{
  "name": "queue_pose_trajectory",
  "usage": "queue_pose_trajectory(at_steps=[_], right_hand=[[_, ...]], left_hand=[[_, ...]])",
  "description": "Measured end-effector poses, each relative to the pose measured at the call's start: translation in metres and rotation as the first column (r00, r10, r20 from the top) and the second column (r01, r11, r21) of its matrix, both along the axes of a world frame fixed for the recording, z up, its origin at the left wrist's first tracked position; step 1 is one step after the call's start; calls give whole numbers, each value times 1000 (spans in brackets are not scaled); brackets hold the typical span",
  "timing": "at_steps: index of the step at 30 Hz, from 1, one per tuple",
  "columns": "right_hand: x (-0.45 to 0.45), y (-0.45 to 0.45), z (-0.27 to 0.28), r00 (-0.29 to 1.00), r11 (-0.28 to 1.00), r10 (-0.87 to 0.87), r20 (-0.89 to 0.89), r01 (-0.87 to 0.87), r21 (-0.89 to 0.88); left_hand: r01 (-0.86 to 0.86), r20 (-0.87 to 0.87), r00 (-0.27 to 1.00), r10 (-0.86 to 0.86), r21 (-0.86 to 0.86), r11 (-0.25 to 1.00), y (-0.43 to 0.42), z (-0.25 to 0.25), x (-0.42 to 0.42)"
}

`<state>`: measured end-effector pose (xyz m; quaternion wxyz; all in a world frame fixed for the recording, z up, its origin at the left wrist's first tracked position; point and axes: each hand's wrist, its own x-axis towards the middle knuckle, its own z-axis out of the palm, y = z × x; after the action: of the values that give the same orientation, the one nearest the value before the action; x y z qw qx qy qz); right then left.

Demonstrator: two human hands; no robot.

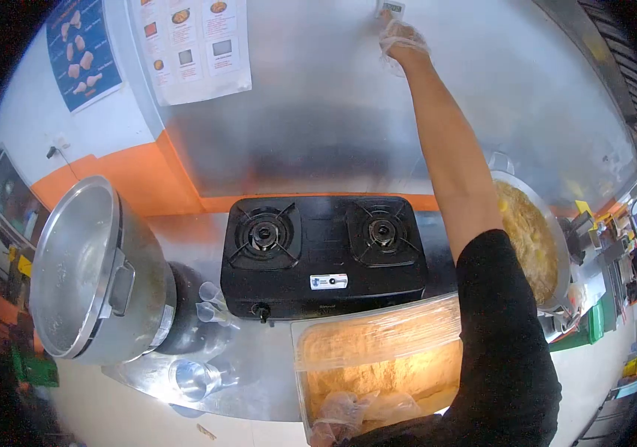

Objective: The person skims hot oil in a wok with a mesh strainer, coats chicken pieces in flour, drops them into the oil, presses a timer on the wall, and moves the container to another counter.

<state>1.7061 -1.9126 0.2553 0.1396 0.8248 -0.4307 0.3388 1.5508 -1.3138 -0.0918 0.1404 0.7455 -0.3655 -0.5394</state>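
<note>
My right hand [403,41], in a clear plastic glove, is raised to the metal wall with a finger stretched out against a small digital timer [391,9]. My left hand [335,419], also in a clear glove, is low at the near left corner of a tray [300,387] of pale orange-yellow powder. Loose clear plastic lies beside that hand, and its fingers are not clearly visible. Clear wrap [378,334] covers the far part of the tray.
A black two-burner stove [324,249] stands behind the tray. At the left is a large metal pot [136,298], with clear cups [210,302] and a metal bowl [190,378] near it. Right of my raised arm, a wide pan [531,238] holds bubbling yellowish food.
</note>
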Motion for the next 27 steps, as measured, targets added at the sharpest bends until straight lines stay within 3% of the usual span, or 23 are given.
queue_pose_trajectory(at_steps=[3, 7, 9, 12, 14, 16, 17, 19, 20, 21, 23, 25, 27], right_hand=[[1, 4, 2, 998, 996, -40, -56, 44, 79], [-3, 17, -29, 998, 999, 50, 32, -50, -6], [1, 18, -49, 999, 999, 19, 30, -21, 49], [-18, 95, -90, 975, 995, 90, 202, -97, 22], [-67, 190, -110, 926, 904, 220, 306, -312, 293], [-132, 266, -141, 814, 713, 508, 281, -581, 393], [-167, 301, -162, 851, 719, 490, 190, -517, 464], [-233, 359, -199, 773, 397, 565, 288, -561, 727], [-261, 374, -223, 733, 255, 609, 304, -544, 799], [-279, 388, -230, 726, 330, 661, 190, -509, 795], [-315, 426, -237, 701, 447, 713, -26, -426, 787], [-320, 459, -202, 695, 418, 712, 100, -533, 736], [-303, 489, -169, 662, 258, 694, 284, -597, 760]], left_hand=[[-7, 2, 1000, 7, -16, 1000, 1, 9, 4], [86, 45, 996, -82, -95, 992, 9, -4, 1], [196, 121, 977, -176, -185, 963, 11, -8, 2], [372, 276, 917, -290, -319, 872, 15, -3, -1], [406, 284, 902, -326, -296, 865, 11, 13, 5], [449, 294, 881, -372, -268, 852, 8, 19, 12], [491, 333, 856, -397, -281, 825, 9, 12, 13], [663, 534, 727, -432, -383, 643, 16, -48, 8], [691, 581, 685, -440, -325, 646, 18, -39, 8], [725, 619, 632, -465, -260, 638, 10, -19, 12], [670, 589, 672, -449, -226, 707, -3, 23, 9], [517, 517, 784, -345, -234, 824, -16, 38, 2], [495, 496, 805, -326, -257, 830, -26, 28, -9]])
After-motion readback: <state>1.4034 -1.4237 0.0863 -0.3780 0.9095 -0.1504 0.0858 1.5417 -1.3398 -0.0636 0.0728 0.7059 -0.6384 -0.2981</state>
